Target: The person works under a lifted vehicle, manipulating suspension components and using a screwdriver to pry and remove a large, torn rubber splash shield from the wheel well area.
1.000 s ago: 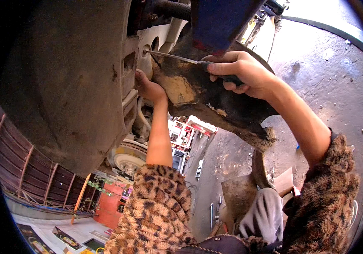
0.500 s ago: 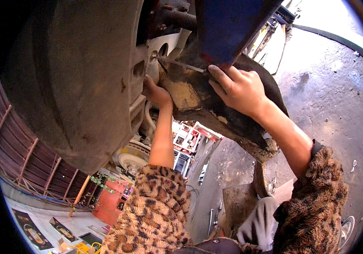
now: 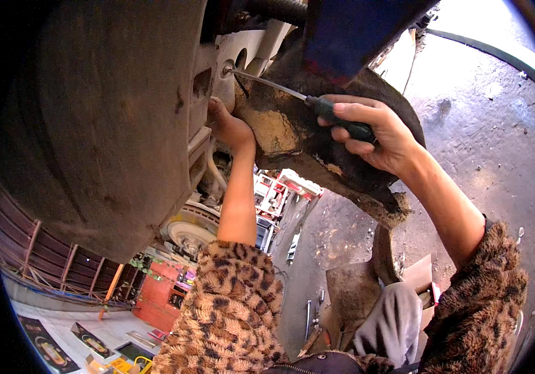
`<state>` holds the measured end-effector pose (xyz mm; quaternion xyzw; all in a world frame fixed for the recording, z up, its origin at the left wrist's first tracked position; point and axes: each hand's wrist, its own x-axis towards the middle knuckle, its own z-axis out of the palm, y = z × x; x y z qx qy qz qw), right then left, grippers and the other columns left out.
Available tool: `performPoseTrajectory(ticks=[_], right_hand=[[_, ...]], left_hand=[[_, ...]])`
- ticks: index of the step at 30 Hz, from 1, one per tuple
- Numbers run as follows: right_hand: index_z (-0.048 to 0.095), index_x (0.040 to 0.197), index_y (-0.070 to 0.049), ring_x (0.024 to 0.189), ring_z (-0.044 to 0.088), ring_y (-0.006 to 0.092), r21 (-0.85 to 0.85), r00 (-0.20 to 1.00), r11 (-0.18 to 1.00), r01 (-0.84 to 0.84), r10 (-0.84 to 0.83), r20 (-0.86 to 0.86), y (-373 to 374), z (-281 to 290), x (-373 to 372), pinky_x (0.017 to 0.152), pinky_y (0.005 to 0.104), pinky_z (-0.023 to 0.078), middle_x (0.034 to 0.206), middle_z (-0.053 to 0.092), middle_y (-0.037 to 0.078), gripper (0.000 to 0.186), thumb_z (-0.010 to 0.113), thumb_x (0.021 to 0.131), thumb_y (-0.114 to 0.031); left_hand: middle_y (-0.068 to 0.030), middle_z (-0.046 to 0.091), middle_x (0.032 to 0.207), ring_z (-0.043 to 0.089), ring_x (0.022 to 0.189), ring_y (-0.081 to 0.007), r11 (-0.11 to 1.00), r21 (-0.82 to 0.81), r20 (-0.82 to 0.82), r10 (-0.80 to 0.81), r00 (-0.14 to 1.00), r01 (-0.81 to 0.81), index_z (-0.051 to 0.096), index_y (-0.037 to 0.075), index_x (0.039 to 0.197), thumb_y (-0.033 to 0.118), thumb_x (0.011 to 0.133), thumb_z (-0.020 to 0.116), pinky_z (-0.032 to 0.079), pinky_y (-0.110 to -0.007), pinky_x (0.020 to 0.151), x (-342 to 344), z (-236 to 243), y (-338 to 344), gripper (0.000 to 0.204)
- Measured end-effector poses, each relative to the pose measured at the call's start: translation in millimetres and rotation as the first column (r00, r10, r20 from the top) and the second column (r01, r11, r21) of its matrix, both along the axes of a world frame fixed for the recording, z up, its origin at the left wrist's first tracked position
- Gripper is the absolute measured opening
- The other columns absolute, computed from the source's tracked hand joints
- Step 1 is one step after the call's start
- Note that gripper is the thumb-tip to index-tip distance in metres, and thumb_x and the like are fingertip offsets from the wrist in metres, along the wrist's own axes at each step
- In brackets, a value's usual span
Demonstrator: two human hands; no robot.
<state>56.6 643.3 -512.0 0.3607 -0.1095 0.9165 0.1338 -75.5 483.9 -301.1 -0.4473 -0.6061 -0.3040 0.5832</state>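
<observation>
My right hand (image 3: 380, 131) is wrapped around the dark green handle of a screwdriver (image 3: 274, 85). Its long metal shaft runs left, and the tip meets a round fastener (image 3: 227, 68) on a pale panel (image 3: 225, 55) beneath the vehicle. My left hand (image 3: 233, 132) reaches up below that fastener, beside the edge of a big dusty grey body panel (image 3: 111, 124). Most of its fingers are hidden behind this edge, so their grip does not show. A torn black liner (image 3: 317, 134) with yellowish patches hangs behind the screwdriver.
Overhead is a dark blue panel (image 3: 355, 37). A brake disc (image 3: 189, 234) shows below the body panel. On the stained floor (image 3: 461, 149) lie a long metal tool (image 3: 308, 320) and an open cardboard box (image 3: 420, 277). A red cabinet (image 3: 158, 296) stands at lower left.
My right hand has turned and shifted down and right, so the screwdriver's handle now shows in its grip. The tip stays at the fastener. My left hand remains by the panel edge.
</observation>
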Motion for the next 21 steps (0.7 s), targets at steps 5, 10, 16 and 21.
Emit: performPoseTrajectory(ticks=[5, 10, 16, 21], right_hand=[[0.065, 0.117, -0.001, 0.051, 0.042, 0.0059, 0.264, 0.981, 0.955, 0.135, -0.167, 0.102, 5, 7, -8, 0.035, 0.0213, 0.022, 0.079, 0.058, 0.006, 0.034, 0.068, 0.091, -0.022], [0.068, 0.117, -0.001, 0.055, 0.06, 0.0174, 0.405, 0.435, 0.367, 0.837, -0.896, -0.087, 1, 16, -16, 0.049, 0.0308, 0.046, 0.068, 0.06, 0.008, 0.04, 0.072, 0.085, -0.025], [0.067, 0.114, -0.006, 0.061, 0.063, 0.0301, 0.308, -0.463, -0.516, 0.8, -0.856, -0.231, -10, 4, -28, 0.053, 0.0378, 0.051, 0.071, 0.062, 0.011, 0.039, 0.078, 0.08, -0.02], [0.072, 0.1, -0.002, 0.054, 0.063, 0.0212, 0.204, 0.129, 0.18, 0.962, -0.963, 0.238, -30, 11, -32, 0.049, 0.0329, 0.048, 0.07, 0.066, 0.014, 0.029, 0.07, 0.088, -0.028]], left_hand=[[-0.0255, 0.048, 0.141, 0.05, 0.126, -0.0333, 0.998, 0.011, 0.074, -0.061, 0.995, 0.061, 0.046, -0.009, 0.135, 0.038, 0.103, 0.05, 0.034, -0.041, 0.106, 3, 0, 2, 0.057], [-0.0256, 0.049, 0.141, 0.05, 0.126, -0.0322, 0.971, -0.069, -0.195, 0.211, 0.958, -0.228, 0.047, -0.008, 0.135, 0.033, 0.103, 0.052, 0.035, -0.041, 0.106, -19, 18, -19, 0.053], [-0.0268, 0.05, 0.139, 0.051, 0.124, -0.0346, 0.993, 0.095, 0.168, -0.09, 0.982, 0.074, 0.046, -0.01, 0.133, 0.033, 0.102, 0.054, 0.037, -0.041, 0.105, 7, -1, 6, 0.055], [-0.0281, 0.05, 0.138, 0.054, 0.121, -0.0313, 0.984, 0.012, -0.048, -0.177, 0.983, 0.177, 0.049, -0.016, 0.129, 0.038, 0.101, 0.056, 0.038, -0.04, 0.103, -1, 8, -3, 0.061]])
